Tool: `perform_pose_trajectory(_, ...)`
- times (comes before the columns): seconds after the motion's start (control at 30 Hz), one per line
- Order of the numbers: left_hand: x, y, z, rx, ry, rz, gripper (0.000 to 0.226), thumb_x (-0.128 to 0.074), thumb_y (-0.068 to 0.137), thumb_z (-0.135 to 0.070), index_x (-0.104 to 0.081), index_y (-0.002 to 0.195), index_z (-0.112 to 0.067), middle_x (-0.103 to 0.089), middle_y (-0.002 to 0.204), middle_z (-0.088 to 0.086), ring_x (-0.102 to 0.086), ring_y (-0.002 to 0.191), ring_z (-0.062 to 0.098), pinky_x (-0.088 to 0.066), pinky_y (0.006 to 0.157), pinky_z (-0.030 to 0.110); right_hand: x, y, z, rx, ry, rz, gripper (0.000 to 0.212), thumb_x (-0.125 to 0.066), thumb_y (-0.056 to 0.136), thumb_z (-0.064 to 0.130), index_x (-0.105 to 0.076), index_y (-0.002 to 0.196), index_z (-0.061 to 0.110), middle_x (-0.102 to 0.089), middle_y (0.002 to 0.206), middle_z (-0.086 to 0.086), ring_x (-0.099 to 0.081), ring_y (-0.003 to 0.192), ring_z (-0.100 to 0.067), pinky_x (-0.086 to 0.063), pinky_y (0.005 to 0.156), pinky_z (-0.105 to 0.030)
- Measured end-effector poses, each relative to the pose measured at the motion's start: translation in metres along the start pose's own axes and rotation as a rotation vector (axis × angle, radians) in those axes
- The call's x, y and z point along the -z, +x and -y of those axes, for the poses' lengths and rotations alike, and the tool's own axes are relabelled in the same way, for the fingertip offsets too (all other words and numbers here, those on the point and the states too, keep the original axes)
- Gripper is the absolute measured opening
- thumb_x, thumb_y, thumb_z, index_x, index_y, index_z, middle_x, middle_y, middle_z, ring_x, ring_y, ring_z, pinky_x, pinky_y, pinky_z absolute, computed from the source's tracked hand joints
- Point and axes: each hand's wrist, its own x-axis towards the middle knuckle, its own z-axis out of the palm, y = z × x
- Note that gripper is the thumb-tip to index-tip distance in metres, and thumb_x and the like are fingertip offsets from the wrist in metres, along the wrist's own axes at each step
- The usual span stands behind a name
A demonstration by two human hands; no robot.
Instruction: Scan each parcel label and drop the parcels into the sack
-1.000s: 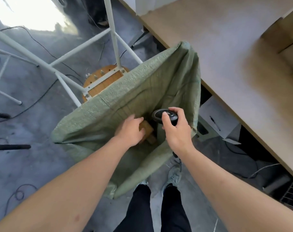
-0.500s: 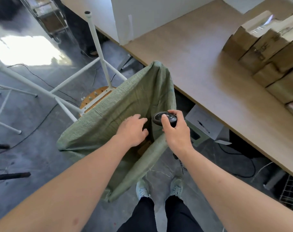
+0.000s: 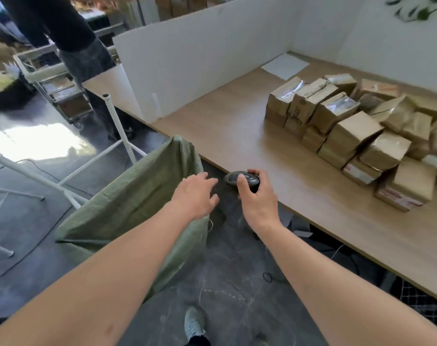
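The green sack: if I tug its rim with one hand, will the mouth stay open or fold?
The sack looks like thin woven fabric, creased and sagging, so it would probably fold. The left hand is open and empty over its mouth; expect the rim to slump sideways.

1. Sack [image 3: 137, 201]: coarse woven green cloth, matt, frayed threads at the edge.
2. Scanner [image 3: 241, 179] in my right hand [image 3: 256, 201]: dark plastic, smooth, slight sheen.
3. Parcels [image 3: 354, 136]: brown cardboard, matt, glossy clear tape on several.
4. Table [image 3: 237, 136]: wood-look top, smooth, matt.
5. Floor [image 3: 227, 283]: dark stone look, polished.
6. Stand [image 3: 117, 126]: white painted metal tube.
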Motion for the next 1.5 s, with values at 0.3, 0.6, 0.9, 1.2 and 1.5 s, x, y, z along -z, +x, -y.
perform_pose_trajectory(0.3, 0.039, 0.025, -0.160, -0.165, 0.040, -0.091, 0.057, -0.053, 0.104, -0.041, -0.045, 0.157, -0.022, -0.042, 0.161, 0.010, -0.045, 0.144, 0.033, -0.038, 0.119, 0.045, 0.155, 0.013, -0.006, 0.081, 0.065, -0.156, 0.043, -0.052, 0.087, 0.071, -0.054, 0.121, 0.045, -0.070, 0.105, 0.012, -0.072, 0.095, -0.024, -0.063, 0.081, -0.053)
perform_pose_trajectory(0.6, 0.043, 0.108, -0.306, -0.402, 0.054, -0.091, 0.056, -0.060, 0.101, -0.045, -0.050, 0.152, -0.023, -0.045, 0.156, 0.004, -0.049, 0.139, 0.030, -0.049, 0.109, 0.045, 0.289, 0.064, -0.041, 0.028, 0.061, -0.388, 0.035, -0.058, 0.099, 0.059, -0.056, 0.126, 0.038, -0.071, 0.110, 0.005, -0.070, 0.099, -0.025, -0.061, 0.086, -0.049)
perform_pose_trajectory(0.9, 0.005, 0.231, -0.441, -0.668, 0.027, -0.001, 0.044, -0.063, 0.096, -0.039, -0.061, 0.137, -0.022, -0.057, 0.131, 0.005, -0.059, 0.118, 0.031, -0.054, 0.089, 0.045, 0.383, 0.155, -0.111, -0.150, 0.090, -0.651, 0.025, -0.064, 0.102, 0.047, -0.060, 0.122, 0.033, -0.069, 0.104, 0.016, -0.069, 0.098, -0.013, -0.057, 0.089, -0.036)
perform_pose_trajectory(1.2, -0.061, 0.299, -0.536, -0.784, 0.051, 0.186, 0.053, -0.060, 0.099, -0.044, -0.054, 0.147, -0.022, -0.051, 0.143, 0.007, -0.057, 0.125, 0.031, -0.055, 0.096, 0.046, 0.434, 0.192, -0.184, -0.417, 0.112, -0.799, 0.024, -0.062, 0.106, 0.044, -0.058, 0.126, 0.032, -0.068, 0.106, 0.015, -0.065, 0.099, -0.012, -0.044, 0.079, -0.028)
perform_pose_trajectory(1.5, -0.113, 0.325, -0.604, -0.608, 0.066, 0.142, 0.063, -0.064, 0.091, -0.060, -0.055, 0.141, -0.022, -0.048, 0.145, 0.008, -0.047, 0.133, 0.030, -0.053, 0.097, 0.045, 0.486, 0.230, -0.245, -0.514, 0.156, -0.745, 0.024, -0.063, 0.104, 0.046, -0.060, 0.124, 0.035, -0.067, 0.103, 0.021, -0.065, 0.103, -0.017, -0.046, 0.083, -0.032)
